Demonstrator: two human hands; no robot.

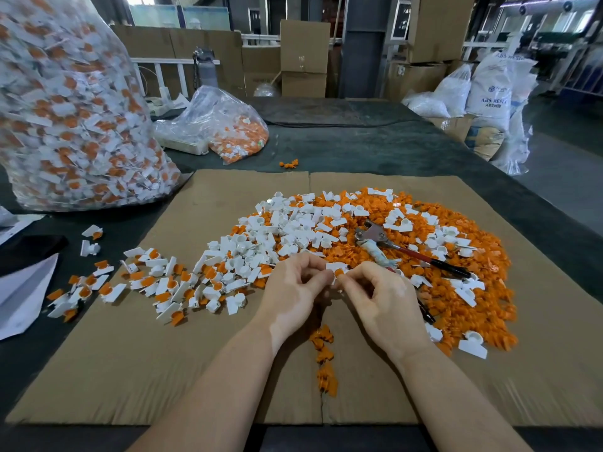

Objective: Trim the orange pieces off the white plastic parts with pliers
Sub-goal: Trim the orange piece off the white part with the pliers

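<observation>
While pliers lie apart, both hands pinch a white part.

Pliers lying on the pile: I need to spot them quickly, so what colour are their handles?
Red and black, head view.

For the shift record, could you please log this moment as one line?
left hand: holds white part | right hand: pinches its orange piece | pliers: idle on pile
</observation>
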